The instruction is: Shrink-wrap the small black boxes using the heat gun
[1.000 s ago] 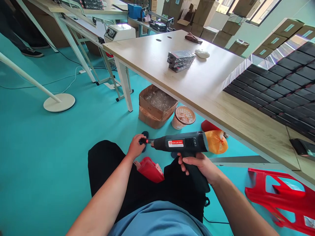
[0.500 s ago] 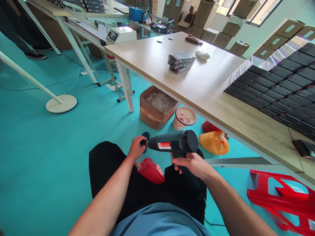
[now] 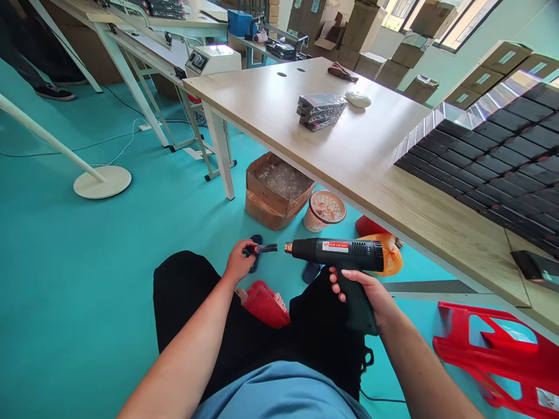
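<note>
A dark heat gun with a red and white label lies across the middle of the view, its metal nozzle pointing left. My right hand is wrapped round its handle. Just left of the nozzle, with a small gap between, a small black object with a bit of red sticks out from my left hand, whose fingers are closed on it. What exactly the object is cannot be made out. Both hands are above my lap.
A wooden table bears wrapped black packs and a large stack of black boxes. Beneath its edge are a cardboard box, a waste basket and an orange bag. A red plastic stool lies at right.
The heat gun has moved right in my right hand and turned level, its nozzle now apart from my left hand. The small black object now shows more clearly in my left hand.
</note>
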Demonstrator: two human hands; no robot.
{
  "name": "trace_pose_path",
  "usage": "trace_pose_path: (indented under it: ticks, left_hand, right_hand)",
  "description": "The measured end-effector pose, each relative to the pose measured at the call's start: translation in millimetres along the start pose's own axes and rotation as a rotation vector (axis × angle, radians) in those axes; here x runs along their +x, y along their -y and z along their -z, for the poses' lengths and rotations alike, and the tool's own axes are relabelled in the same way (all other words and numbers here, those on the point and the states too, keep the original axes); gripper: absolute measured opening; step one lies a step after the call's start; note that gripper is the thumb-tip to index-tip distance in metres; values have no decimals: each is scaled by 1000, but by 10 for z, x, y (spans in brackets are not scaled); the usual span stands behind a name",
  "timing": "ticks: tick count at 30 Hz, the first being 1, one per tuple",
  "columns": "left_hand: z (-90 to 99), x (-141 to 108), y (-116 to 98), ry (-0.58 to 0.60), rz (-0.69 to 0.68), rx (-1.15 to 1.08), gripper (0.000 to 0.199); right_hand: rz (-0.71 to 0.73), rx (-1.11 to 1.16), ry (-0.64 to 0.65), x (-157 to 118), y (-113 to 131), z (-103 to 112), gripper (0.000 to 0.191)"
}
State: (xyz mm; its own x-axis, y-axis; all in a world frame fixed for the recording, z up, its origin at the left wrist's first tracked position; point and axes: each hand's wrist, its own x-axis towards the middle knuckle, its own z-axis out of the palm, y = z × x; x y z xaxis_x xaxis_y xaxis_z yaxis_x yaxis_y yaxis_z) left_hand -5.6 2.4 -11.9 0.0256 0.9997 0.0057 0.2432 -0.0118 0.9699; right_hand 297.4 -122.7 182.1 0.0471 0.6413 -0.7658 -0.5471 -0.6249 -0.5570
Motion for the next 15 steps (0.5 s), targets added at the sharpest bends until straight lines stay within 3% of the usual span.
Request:
trace_pose_path:
  ticks: [8,11,15]
  left_hand:
    - [1,-19,1,-14,8,-7,32]
    - [8,-29,30,29,-73,72,32]
    - [6,-36,32,56,-143,226,35]
  right_hand:
    - [-6,-26,57,104,5,74,24]
    - [49,-108,74,74,-35,-63,29]
    - [155,-336,235,13,-103,-374,36]
